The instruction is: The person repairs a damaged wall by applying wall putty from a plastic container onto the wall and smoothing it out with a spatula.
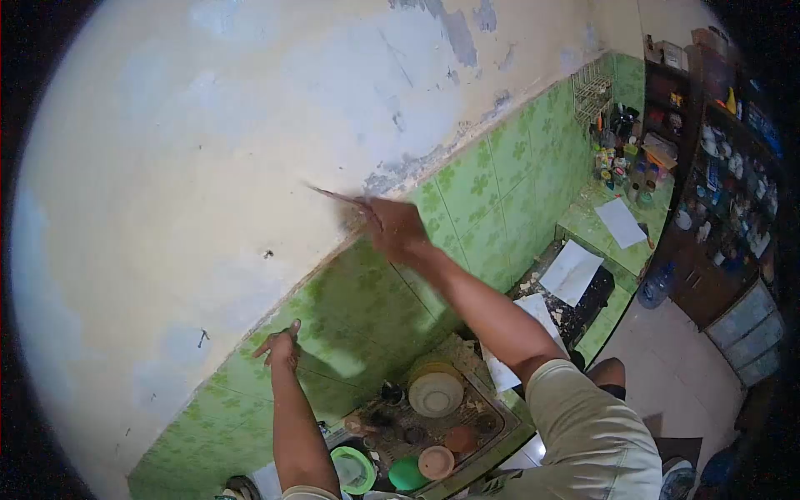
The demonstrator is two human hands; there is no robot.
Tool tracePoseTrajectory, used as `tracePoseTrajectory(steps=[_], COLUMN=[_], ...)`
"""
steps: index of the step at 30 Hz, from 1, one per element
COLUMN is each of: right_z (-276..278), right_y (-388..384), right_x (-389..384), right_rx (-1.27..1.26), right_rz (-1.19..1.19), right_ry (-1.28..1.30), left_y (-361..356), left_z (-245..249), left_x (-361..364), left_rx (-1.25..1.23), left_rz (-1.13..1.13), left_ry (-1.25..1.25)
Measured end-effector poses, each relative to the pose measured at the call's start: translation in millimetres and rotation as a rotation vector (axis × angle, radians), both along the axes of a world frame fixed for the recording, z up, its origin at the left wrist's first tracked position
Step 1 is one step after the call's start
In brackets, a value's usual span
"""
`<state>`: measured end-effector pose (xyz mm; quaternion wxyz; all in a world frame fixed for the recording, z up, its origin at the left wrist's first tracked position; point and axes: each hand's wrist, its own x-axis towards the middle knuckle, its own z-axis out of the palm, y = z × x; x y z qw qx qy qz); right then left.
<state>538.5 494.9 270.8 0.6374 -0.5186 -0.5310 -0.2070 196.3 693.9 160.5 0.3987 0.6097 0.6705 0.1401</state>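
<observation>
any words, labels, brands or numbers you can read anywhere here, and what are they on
No text can be read.
Labels on the small jars and bottles at the far end of the green tiled counter: too small and blurred.
Items on the dark wooden shelf unit: too small.
The white paper sheets: look blank.
The thin scraping tool in the right hand, and the green tiled wall under the left hand: no writing visible.

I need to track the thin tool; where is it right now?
Head view, centre: the thin tool is in the right hand, tip at the painted wall just above the green tiles.
</observation>
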Motion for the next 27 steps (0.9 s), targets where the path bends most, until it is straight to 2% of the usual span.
tracePoseTrajectory(steps=[2,3,4,5,6,8,9,10,11,13,14,16,17,18,19,20,21,22,23,25,26,27], right_z=[-4,4,15,8,13,19,8,15,0,-5,-8,-13,-16,-8,-8,-15,-16,-8,2,-17,-38,-31], right_y=[31,37,40,62,57,47,58,39,51,22,9,-6,-10,-17,-6,12,27,33,39,86,107,90], right_x=[41,58,71,103,123,160,193,202,233,253,254,265,267,257,252,246,234,201,164,126,102,70], right_rx=[0.034,0.037,-0.121,-0.143,-0.007,0.002,-0.051,-0.073,-0.112,-0.067,0.003,0.095,0.179,0.136,0.137,0.182,0.225,0.168,0.112,-0.034,0.287,0.059], right_rz=[0.168,0.046,0.18,0.039,-0.061,0.006,-0.229,-0.257,-0.198,-0.112,0.098,0.16,0.216,0.033,0.033,-0.192,-0.416,-0.401,-0.385,-0.502,-0.577,-0.45], right_ry=[-0.084,-0.249,0.267,0.299,0.203,0.392,0.277,0.297,0.42,0.402,0.535,0.592,0.651,0.635,0.633,0.547,0.456,0.424,0.392,0.156,-0.13,-0.089], left_y=[7,8,7,8,11,22,25,24,22,20,22,24,16,-21,-43,-41,-35,-25,-1,50,44,34], left_z=[-3,-8,-16,-23,-27,-39,-43,-39,-29,-18,-24,-32,-26,5,22,20,15,10,-10,-56,-51,-42], left_x=[0,-3,-7,-12,-18,-20,-21,-22,-20,-15,-15,-14,-13,7,18,17,13,10,-4,-36,-33,-25], left_rx=[0.237,0.235,0.123,0.011,0.071,0.045,0.014,0.015,-0.01,-0.066,-0.065,-0.024,-0.02,0.042,0.101,0.099,-0.02,-0.141,-0.142,-0.01,-0.013,-0.014], left_rz=[-0.309,-0.305,-0.116,0.076,0.038,0.097,0.15,0.159,0.092,-0.051,-0.05,0.179,0.182,0.15,0.119,0.117,0.142,0.164,0.161,0.106,0.103,0.08], left_ry=[0.597,0.601,0.138,-0.324,-0.458,-0.398,-0.338,-0.336,-0.195,0.084,0.083,-0.166,-0.169,-0.09,-0.01,-0.006,-0.182,-0.359,-0.357,-0.312,-0.312,-0.276])
